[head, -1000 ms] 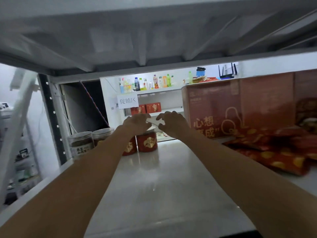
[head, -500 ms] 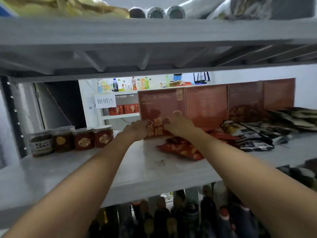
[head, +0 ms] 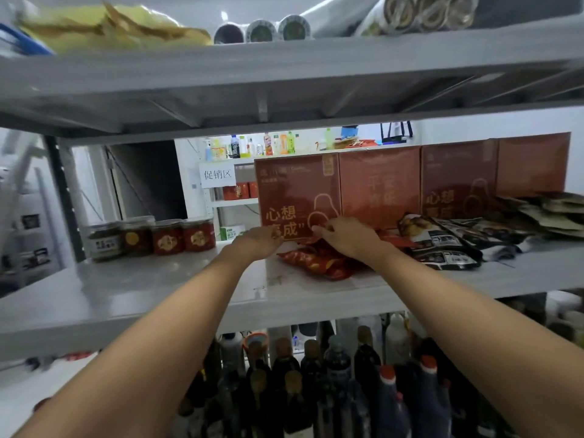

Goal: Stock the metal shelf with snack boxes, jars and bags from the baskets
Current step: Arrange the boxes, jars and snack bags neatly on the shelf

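Note:
Both my arms reach onto the middle board of the metal shelf (head: 158, 289). My left hand (head: 260, 241) lies flat, palm down, with its fingertips at the lower edge of the leftmost red snack box (head: 297, 188). My right hand (head: 346, 237) rests on a pile of red snack bags (head: 316, 263), its fingers curled on the top bag's upper edge. Further red boxes (head: 379, 181) stand in a row along the back. Several clear jars (head: 164, 237) with red and brown labels stand at the left.
Dark snack bags (head: 442, 245) and brown bags (head: 550, 213) lie at the right of the board. The shelf above (head: 284, 67) holds yellow bags and foil rolls. Below stand several dark bottles (head: 331, 374). Another shelf with drinks (head: 268, 145) is behind.
The view pulled back and swung right. Both hands left the jars at the back left and moved to the red bags in front of the leftmost box.

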